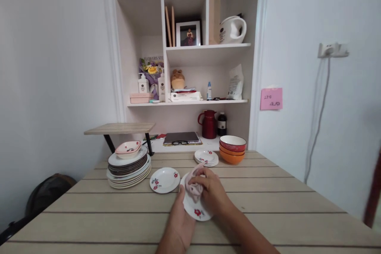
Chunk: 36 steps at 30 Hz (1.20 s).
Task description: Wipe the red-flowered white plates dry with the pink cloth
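Note:
My left hand (pixel 180 222) grips a small white plate (pixel 190 205) with red flowers from its left side, thumb on the rim. The plate is tilted above the table. Closed around a pale pink cloth (pixel 193 188), my right hand (pixel 212 190) presses it on the plate's upper face and hides the plate's right part. A matching flowered plate (pixel 164 180) lies flat on the table just left of the held one. Beyond my hands sits a short stack of similar small plates (pixel 206 156).
At the left stands a tall stack of plates (pixel 129 178) topped by small bowls (pixel 128 148), beside a raised wooden stand (pixel 119 128). Stacked red and orange bowls (pixel 232 154) are at the back right. Shelves (pixel 190 49) rise behind the slatted table (pixel 125 220).

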Motion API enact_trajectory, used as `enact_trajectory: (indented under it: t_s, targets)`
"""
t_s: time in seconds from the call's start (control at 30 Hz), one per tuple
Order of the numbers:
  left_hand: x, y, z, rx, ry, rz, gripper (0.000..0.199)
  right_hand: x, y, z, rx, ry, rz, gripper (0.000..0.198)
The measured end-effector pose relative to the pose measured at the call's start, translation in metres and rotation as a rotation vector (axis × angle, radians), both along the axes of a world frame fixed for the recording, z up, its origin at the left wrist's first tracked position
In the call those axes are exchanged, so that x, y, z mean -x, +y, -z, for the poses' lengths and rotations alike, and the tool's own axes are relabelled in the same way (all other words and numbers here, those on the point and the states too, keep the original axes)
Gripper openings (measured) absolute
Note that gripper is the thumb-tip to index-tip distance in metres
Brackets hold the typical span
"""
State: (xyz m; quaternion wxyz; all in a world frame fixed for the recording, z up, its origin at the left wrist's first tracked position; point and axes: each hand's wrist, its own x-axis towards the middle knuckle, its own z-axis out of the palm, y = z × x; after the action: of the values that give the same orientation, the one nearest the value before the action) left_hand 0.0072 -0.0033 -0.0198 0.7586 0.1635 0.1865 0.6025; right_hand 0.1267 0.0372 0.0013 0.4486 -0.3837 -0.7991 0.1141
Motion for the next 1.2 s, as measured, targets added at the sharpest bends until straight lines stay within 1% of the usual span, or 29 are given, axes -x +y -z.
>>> enact_trajectory:
  t_s: [0.07,0.13,0.23,0.3,0.37,0.43,0.53,0.6,0.67,0.73,0.83,0.9,0.97,1.03,1.1,1.17,1.2]
  targets:
    - [0.0,0.003,0.004,-0.024,-0.033,-0.016,0.039,-0.009,0.005,0.001,0.035,-0.024,0.048,0.054]
    - [0.0,0.006,0.009,-0.049,-0.071,-0.056,0.039,-0.016,0.004,-0.001,0.1,-0.052,0.037,0.055]
    - [0.002,0.011,0.016,-0.061,-0.087,-0.058,0.039,-0.021,-0.005,-0.007,0.206,-0.124,-0.03,0.052]
    - [0.002,0.011,0.016,-0.062,-0.071,-0.043,0.041,-0.02,-0.014,-0.012,0.249,-0.192,-0.092,0.043]
    - [0.003,0.008,0.013,-0.05,-0.034,-0.029,0.044,-0.016,-0.021,-0.015,0.26,-0.247,-0.162,0.035]
    - [0.002,0.004,0.007,-0.023,0.021,-0.013,0.045,-0.009,-0.026,-0.015,0.248,-0.27,-0.193,0.033]
    - [0.002,0.002,0.001,0.018,0.08,-0.006,0.042,0.004,-0.026,-0.012,0.187,-0.241,-0.112,0.029]
    - [0.001,0.004,0.001,0.027,0.067,0.011,0.043,0.008,-0.021,-0.01,0.13,-0.209,-0.039,0.029]
    - [0.001,0.009,0.005,0.026,0.031,0.043,0.045,0.006,-0.013,-0.009,0.09,-0.177,0.024,0.032]
    - [0.002,0.013,0.012,0.012,0.0,0.06,0.044,0.0,-0.005,-0.009,0.078,-0.143,0.088,0.036]
    - [0.003,0.016,0.019,-0.045,-0.035,0.016,0.041,-0.01,0.002,-0.008,0.118,-0.133,0.114,0.044]
    - [0.004,0.016,0.021,-0.076,-0.045,-0.009,0.042,-0.016,0.001,-0.006,0.159,-0.159,0.097,0.051]
    - [0.005,0.016,0.022,-0.081,-0.043,-0.005,0.044,-0.018,-0.004,-0.006,0.199,-0.193,0.068,0.053]
    - [0.006,0.016,0.023,-0.073,-0.04,0.011,0.044,-0.019,-0.01,-0.006,0.23,-0.211,0.01,0.051]
    - [0.007,0.016,0.023,-0.077,-0.037,0.035,0.044,-0.016,-0.017,-0.007,0.245,-0.225,-0.08,0.048]
    - [0.006,0.015,0.022,-0.097,-0.021,0.072,0.047,-0.01,-0.022,-0.009,0.23,-0.221,-0.141,0.045]
    - [0.005,0.014,0.02,-0.109,-0.011,0.089,0.051,-0.006,-0.023,-0.009,0.219,-0.205,-0.144,0.044]
